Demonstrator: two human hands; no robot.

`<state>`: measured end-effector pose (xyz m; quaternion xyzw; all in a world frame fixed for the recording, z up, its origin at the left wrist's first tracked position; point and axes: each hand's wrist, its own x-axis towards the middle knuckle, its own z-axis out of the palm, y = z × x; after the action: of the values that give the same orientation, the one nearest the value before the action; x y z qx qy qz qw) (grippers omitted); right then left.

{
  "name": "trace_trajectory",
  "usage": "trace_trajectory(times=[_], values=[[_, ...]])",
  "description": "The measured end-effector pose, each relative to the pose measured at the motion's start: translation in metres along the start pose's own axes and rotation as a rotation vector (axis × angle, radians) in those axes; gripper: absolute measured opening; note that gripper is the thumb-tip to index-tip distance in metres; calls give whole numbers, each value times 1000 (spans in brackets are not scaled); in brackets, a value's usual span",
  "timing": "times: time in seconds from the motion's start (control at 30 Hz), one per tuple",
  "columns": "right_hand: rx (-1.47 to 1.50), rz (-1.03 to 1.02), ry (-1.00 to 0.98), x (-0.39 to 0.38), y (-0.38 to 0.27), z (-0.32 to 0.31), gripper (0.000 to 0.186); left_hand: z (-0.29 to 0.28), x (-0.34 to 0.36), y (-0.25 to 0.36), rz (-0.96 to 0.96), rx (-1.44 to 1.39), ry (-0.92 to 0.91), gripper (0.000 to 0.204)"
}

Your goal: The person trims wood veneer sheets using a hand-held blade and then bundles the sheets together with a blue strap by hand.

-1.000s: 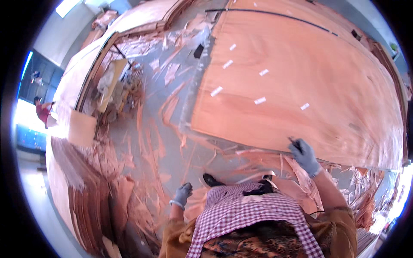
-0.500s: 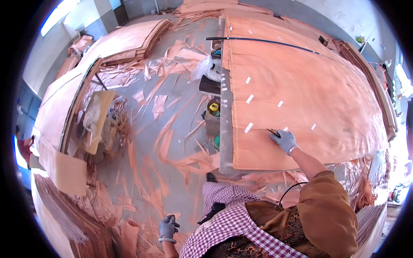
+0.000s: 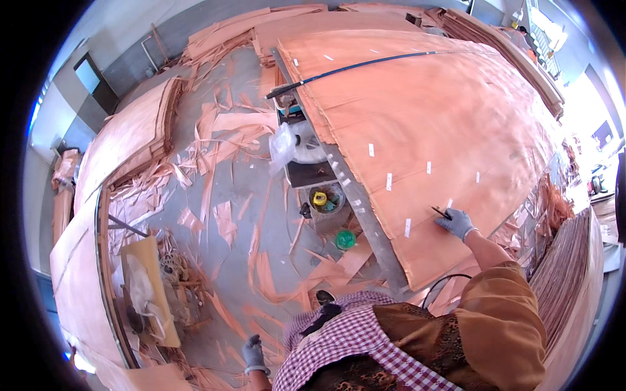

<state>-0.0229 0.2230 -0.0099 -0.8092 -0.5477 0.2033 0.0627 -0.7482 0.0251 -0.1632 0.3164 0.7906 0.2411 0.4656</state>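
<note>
My right hand (image 3: 458, 223), in a grey glove, is closed around a slim dark tool (image 3: 441, 212) with a pointed end. It rests on a large orange-tan veneer sheet (image 3: 417, 111) spread over a table. Near its fingers lie short white tape strips (image 3: 407, 227), with several more scattered over the sheet. My left hand (image 3: 253, 354), also gloved in grey, hangs low at my left side above the littered floor. Its fingers are curled together, and I cannot make out whether anything is in them.
A long dark rod (image 3: 352, 66) lies across the sheet's far part. Beside the table's left edge stand a bucket (image 3: 327, 197) and a green container (image 3: 345, 240). Veneer scraps (image 3: 264, 274) litter the floor. Veneer stacks (image 3: 134, 130) stand left, with another stack (image 3: 564, 260) at right.
The view has swung, so the table now slants and the floor shows more. My right hand stays on the sheet with the dark tool; my left hand still hangs low.
</note>
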Motion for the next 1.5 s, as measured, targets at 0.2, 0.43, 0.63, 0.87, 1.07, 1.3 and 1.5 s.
trace_trajectory(times=[0.2, 0.43, 0.63, 0.87, 1.07, 1.3, 1.5], values=[[896, 136, 121, 38, -103, 41, 24, -13, 87, -31, -194, 219, -85, 24], [789, 60, 179, 140, -254, 85, 28, -95, 261, 9, 72, 630, -295, 14], [150, 317, 321, 174, -317, 83, 37, -164, 444, 171, 678, 826, -296, 12], [152, 517, 354, 176, -327, 88, 37, -42, 551, 503, 773, 384, -272, 25], [183, 519, 368, 177, -332, 77, 33, 141, 554, 686, 1096, 331, -636, 31], [1293, 300, 430, 273, -416, 68, 29, 237, 500, 776, 953, 309, -1128, 46], [1768, 361, 663, 354, -456, 52, 51, 234, 449, 784, 171, 599, -2308, 44]])
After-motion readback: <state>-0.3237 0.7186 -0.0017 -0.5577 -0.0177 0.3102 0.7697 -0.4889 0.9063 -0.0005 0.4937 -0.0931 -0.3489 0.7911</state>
